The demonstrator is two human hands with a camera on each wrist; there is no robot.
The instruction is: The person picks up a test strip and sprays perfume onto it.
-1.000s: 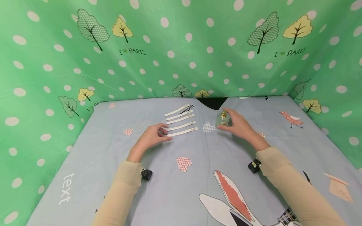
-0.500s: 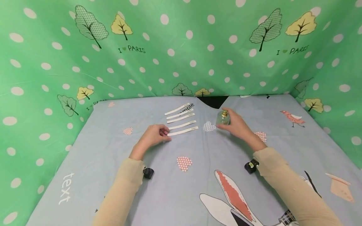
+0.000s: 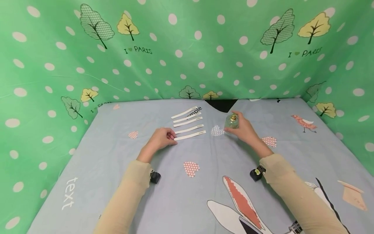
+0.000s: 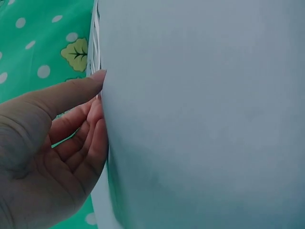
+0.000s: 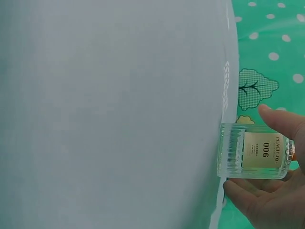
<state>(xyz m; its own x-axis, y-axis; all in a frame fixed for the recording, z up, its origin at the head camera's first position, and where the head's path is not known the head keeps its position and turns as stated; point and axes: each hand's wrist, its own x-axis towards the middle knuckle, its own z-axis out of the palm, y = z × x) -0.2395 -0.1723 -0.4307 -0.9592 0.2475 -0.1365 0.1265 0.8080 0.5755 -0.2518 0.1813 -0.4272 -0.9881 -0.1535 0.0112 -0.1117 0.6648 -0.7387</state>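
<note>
Strips [image 3: 188, 122] laid out, bottle [image 3: 231, 123] in hand, not much used so far

Starting on the left: the left hand [image 3: 160, 138] has its fingers bent, thumb and tips just slightly parted, right at the end of the strip nearest the person [image 3: 190, 136]. Can't tell whether it's pinching that one or only touching. In the middle, the rows look flat on the sheet [image 3: 172, 198], so I'd call the laying-out done. Over right, the bottle is upright, with the right hand [image 3: 244, 130] curled round its sides. What's left, I reckon, is bringing the two together: no strip looks lifted clear, and the bottle sits apart from them all. My count: five strips, one bottle, two hands.
</note>
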